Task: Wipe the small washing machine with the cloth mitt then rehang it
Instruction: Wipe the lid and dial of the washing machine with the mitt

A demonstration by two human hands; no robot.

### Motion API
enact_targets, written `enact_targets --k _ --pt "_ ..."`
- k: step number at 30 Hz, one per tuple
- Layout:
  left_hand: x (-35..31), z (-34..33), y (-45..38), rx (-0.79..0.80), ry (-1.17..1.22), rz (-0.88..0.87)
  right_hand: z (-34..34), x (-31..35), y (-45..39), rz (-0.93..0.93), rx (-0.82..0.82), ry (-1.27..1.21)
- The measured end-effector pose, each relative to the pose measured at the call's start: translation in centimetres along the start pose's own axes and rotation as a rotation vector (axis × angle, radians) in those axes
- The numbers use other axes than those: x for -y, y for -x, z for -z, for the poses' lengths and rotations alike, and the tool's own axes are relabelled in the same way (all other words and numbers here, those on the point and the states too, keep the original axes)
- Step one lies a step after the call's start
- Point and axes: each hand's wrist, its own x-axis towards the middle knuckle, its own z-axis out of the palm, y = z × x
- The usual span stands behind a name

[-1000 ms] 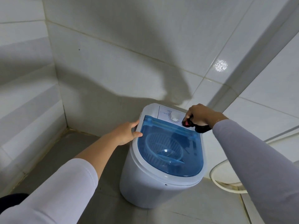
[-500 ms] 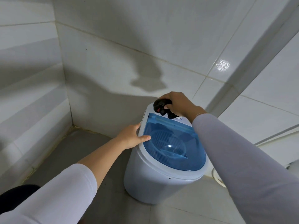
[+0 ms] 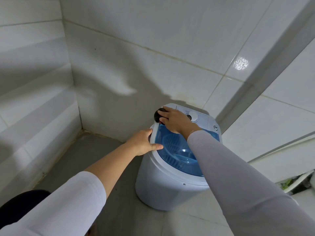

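The small white washing machine (image 3: 163,188) stands on the floor near the tiled corner, with a clear blue lid (image 3: 180,150) and a white dial (image 3: 193,117) on its back panel. My right hand (image 3: 175,120) presses a dark cloth mitt (image 3: 157,114) against the machine's back left rim; most of the mitt is hidden under the hand. My left hand (image 3: 144,142) grips the left rim, thumb lying on the blue lid.
White tiled walls (image 3: 153,48) meet in a corner at the left behind the machine. The grey floor (image 3: 95,155) stretches to the left of it. A white rim with something green (image 3: 289,183) shows at the far right edge.
My right hand has slid the mitt from the right side of the back panel across to its left corner. My left hand has stayed on the left rim.
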Motion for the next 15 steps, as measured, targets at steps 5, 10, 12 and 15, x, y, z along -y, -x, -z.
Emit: enact_targets --k 5,10,12,15 --pt "-0.2 0.0 0.2 0.012 0.016 0.005 -1.5 -0.2 -0.1 0.005 0.000 0.054" --pt "-0.5 0.0 0.5 0.003 0.021 0.012 -1.8 -0.3 0.3 -0.104 -0.088 -0.139" --pt "-0.6 0.0 0.6 0.008 0.031 0.019 -1.9 -0.5 0.6 -0.117 -0.101 -0.153" --pt "-0.8 0.1 0.9 0.000 0.021 0.023 -2.0 -1.0 1.1 -0.150 -0.114 -0.166"
